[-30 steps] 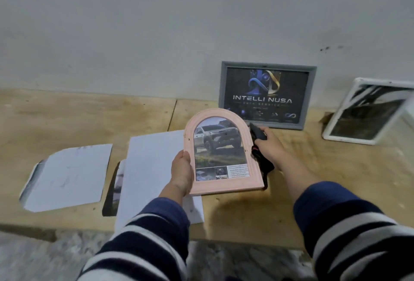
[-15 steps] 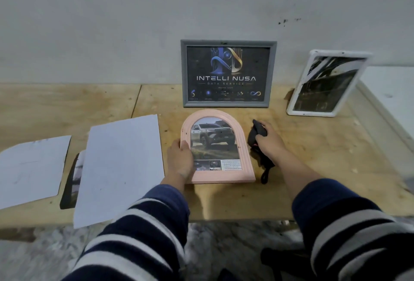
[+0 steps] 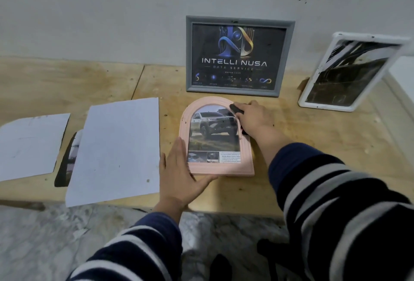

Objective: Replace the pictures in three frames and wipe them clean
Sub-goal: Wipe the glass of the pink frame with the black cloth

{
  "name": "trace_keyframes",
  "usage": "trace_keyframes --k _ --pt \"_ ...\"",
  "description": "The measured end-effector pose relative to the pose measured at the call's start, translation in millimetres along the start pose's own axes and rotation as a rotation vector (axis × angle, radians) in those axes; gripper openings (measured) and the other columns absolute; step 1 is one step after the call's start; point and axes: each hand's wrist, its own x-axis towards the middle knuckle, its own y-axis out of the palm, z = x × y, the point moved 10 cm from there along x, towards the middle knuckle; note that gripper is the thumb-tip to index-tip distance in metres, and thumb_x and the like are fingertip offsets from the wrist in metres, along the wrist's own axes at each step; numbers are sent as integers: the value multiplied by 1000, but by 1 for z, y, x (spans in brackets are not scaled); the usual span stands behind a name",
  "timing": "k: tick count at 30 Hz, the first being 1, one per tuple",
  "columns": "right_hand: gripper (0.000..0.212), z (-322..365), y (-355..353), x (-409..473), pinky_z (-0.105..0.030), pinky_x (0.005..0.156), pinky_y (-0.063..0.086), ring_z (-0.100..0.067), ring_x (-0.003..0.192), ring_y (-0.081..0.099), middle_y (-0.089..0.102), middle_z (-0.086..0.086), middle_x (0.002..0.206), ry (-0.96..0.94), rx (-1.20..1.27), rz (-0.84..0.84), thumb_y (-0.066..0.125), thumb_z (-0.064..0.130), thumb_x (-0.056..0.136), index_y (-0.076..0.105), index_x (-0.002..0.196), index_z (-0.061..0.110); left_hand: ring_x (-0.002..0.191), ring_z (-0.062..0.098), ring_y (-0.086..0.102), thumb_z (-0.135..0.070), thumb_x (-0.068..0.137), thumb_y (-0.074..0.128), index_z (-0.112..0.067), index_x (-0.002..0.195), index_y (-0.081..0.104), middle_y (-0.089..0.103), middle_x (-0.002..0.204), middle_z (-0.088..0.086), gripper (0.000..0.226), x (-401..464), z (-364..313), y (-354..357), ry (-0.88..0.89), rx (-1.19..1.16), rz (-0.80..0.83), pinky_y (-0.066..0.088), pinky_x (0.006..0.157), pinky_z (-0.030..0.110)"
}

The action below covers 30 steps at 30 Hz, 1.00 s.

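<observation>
A pink arched frame (image 3: 246, 162) with a car picture lies flat on the wooden table (image 3: 313, 157). My left hand (image 3: 181, 175) rests flat against its lower left corner, fingers straight. My right hand (image 3: 253, 119) holds a black cloth (image 3: 236, 109) on the frame's upper right edge. A grey frame (image 3: 239, 56) with a dark logo picture leans on the wall behind. A white frame (image 3: 349, 72) with a dark picture leans at the right.
Two white paper sheets (image 3: 116, 148) (image 3: 31, 144) lie left of the pink frame, with a dark print (image 3: 67, 164) partly hidden between them. The table's front edge runs just below my left hand, marbled floor (image 3: 56, 236) beneath. A white ledge stands at far right.
The pink frame went from held up in my left hand to lying flat on the table. My left hand opened onto its corner; my right hand brought the cloth onto its top edge.
</observation>
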Motion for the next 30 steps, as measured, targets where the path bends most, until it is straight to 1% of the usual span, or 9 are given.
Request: trace_keyframes --k 3,7,10,14,17,21,24,26,30 --pt "41 0 13 -5 -40 87 45 -31 110 50 46 -6 132 -45 -44 9 29 41 104 40 143 38 143 22 26 -75 61 69 -7 151 14 29 155 7 126 2 0 -3 -7 -19 -29 7 120 43" --pt "40 -6 21 -24 -39 89 46 -31 112 50 43 -5 137 -74 -10 -11 30 38 104 43 141 38 135 24 32 -71 57 74 -8 147 23 39 147 6 121 1 -2 -8 -19 -38 -61 20 118 46" --pt "40 -11 26 -44 -38 90 47 -30 115 49 40 -3 143 -72 -17 -15 30 36 104 41 143 40 131 25 36 -69 56 76 -8 143 27 43 142 6 117 1 -4 -12 -14 -34 -80 21 116 43" --pt "41 -12 31 -72 -38 89 48 -28 115 50 39 -2 144 -48 -47 -8 28 38 104 37 144 42 129 26 38 -71 56 74 -8 145 25 44 141 5 119 0 -4 -11 -11 -17 -81 27 114 49" --pt "42 -13 36 -92 -36 89 47 -28 115 50 36 -1 147 -56 -53 11 27 38 104 37 145 41 130 26 38 -74 56 71 -8 145 24 43 142 5 121 0 0 -7 -31 5 -68 27 115 48" --pt "41 -16 42 -113 -35 90 46 -27 115 50 34 0 149 -45 -31 44 27 38 104 36 145 41 120 26 44 -78 53 68 -11 140 30 49 132 4 117 -1 2 -7 -40 -8 -79 37 107 50" --pt "41 -17 44 -125 -36 91 46 -27 114 51 36 0 146 -45 -13 59 28 37 104 38 143 40 126 28 41 -76 56 69 -8 144 26 46 138 6 120 -1 1 -6 -35 -6 -82 33 109 49" --pt "40 -17 44 -132 -35 88 47 -27 110 52 39 -1 141 -48 3 65 30 37 104 40 143 39 130 30 38 -75 58 69 -6 146 24 43 143 8 121 -1 2 -5 -33 0 -85 29 113 48" --pt "40 -14 41 -145 -33 76 45 -26 101 56 42 -3 130 -20 16 64 32 38 103 43 141 38 123 31 42 -78 58 64 -7 144 26 46 137 7 118 0 6 -3 -49 10 -90 34 109 45"
